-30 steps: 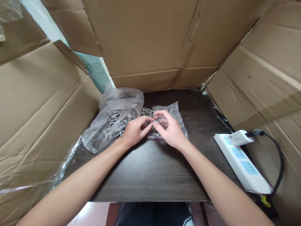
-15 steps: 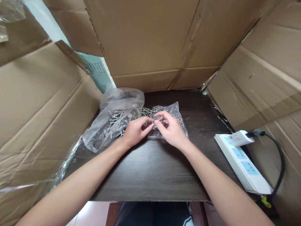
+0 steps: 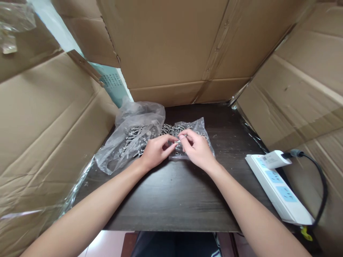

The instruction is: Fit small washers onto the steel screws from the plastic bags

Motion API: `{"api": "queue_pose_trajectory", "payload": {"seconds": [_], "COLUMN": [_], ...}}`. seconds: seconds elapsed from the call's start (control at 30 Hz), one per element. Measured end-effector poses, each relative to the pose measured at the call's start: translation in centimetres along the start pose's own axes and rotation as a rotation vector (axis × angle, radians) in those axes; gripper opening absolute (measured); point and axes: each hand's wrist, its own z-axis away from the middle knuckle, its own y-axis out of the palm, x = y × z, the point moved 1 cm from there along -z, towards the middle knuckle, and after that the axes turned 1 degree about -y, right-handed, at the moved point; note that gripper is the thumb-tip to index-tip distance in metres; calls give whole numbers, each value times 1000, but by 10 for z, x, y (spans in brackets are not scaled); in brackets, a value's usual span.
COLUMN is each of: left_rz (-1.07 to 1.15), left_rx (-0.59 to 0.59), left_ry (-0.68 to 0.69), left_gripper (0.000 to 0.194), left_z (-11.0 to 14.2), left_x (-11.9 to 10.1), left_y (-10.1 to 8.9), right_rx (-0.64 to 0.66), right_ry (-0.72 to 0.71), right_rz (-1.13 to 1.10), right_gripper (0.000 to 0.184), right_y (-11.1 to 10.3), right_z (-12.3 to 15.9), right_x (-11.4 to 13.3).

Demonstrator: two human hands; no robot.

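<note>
Over the small clear plastic bag (image 3: 199, 125), my left hand (image 3: 157, 150) and my right hand (image 3: 197, 148) meet fingertip to fingertip. A small silver bolt (image 3: 177, 142) spans the gap between them, lying roughly level. Thumb and forefinger of my left hand pinch its left end. The right thumb and fingers close on its other end; whether a nut or washer sits there is hidden. Loose bolts (image 3: 167, 129) lie heaped just beyond the hands. Small rings, like nuts or washers, show on the small bag around my right hand.
A larger clear bag (image 3: 107, 157) with many bolts spreads out at the left. On the right of the dark table (image 3: 171, 200) lies a white power strip (image 3: 280, 189) with a plugged-in adapter (image 3: 276, 159) and black cable. Cardboard walls (image 3: 171, 46) enclose the back and sides.
The fingertips have drawn slightly apart, so the bolt between them now shows more plainly. My right fingers have curled in closer to the thumb. The view has shifted a little.
</note>
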Motion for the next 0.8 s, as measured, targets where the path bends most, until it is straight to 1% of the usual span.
{"api": "queue_pose_trajectory", "payload": {"seconds": [0.07, 0.1, 0.13, 0.2, 0.23, 0.33, 0.37, 0.47, 0.57, 0.67, 0.8], "left_rz": [-3, -7, -10, -9, -4, 6, 4, 4, 8, 0, -1], "left_rx": [-2, -5, -9, -12, -8, 23, 32, 20, -4, 19, 25], "left_ry": [12, 14, 15, 14, 17, 39, 45, 42, 7, -19, -42], "left_gripper": [12, 11, 11, 11, 11, 11, 11, 11, 11, 12, 13], "left_z": [0, 0, 0, 0, 0, 1, 1, 1, 0, -1, 0], "left_x": [0, 0, 1, 1, 1, -1, -1, -2, 1, 4, 4], "left_y": [0, 0, 0, -1, -1, 1, 2, 2, 0, -1, 0], "right_rx": [-17, -16, -5, 37, 50, 32, 22, 34, 86, 92, 83], "right_ry": [-35, -54, -66, -60, -46, -10, -2, -1, -23, -38, -45], "right_rz": [10, -5, -26, -55, -53, 24, 46, -15, -114, -83, 14], "right_gripper": [15, 19, 27, 37, 36, 21, 18, 20, 30, 32, 23], "right_y": [1, 1, 1, 1, 1, 0, -1, -2, 0, 1, -1], "right_z": [0, 1, 1, 1, 1, 1, 1, 1, 1, 1, 1], "right_x": [1, 2, 2, 2, 2, 0, 0, 0, 0, -1, -1]}}
